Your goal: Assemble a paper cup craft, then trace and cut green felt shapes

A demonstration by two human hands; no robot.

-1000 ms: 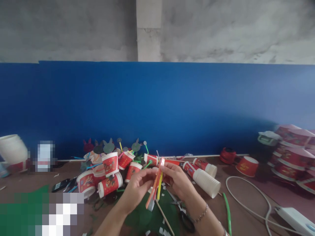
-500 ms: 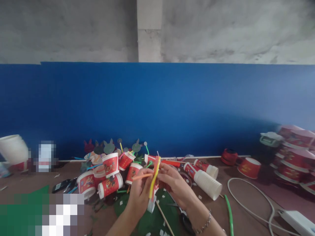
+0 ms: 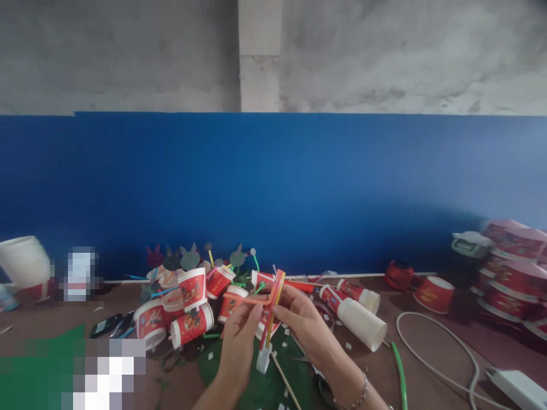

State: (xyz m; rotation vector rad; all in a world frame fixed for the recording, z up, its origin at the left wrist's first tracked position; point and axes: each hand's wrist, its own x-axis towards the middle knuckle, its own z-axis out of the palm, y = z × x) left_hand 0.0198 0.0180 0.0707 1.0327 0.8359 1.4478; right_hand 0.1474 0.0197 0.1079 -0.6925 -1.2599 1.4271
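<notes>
Near the middle of the table, both of my hands are at a small bunch of coloured drinking straws in orange, red and yellow. My left hand is closed, its thumb and fingers pinching an orange straw whose bent end points left. On the other side, my right hand pinches the bunch between thumb and fingers. A whitish clear piece hangs at the straws' lower end. Behind the hands lie red printed paper cups, some with straws and animal-shaped cutouts.
Stacked paper cups lie to the right, near a white cable and a green straw. Scissors and a wooden stick lie by my right hand. More red cups are piled far right.
The orange straw's bent end has risen from slanting to nearly level. The bunch has shifted slightly right and turned, with its straws more visible. My left hand has moved a little lower.
</notes>
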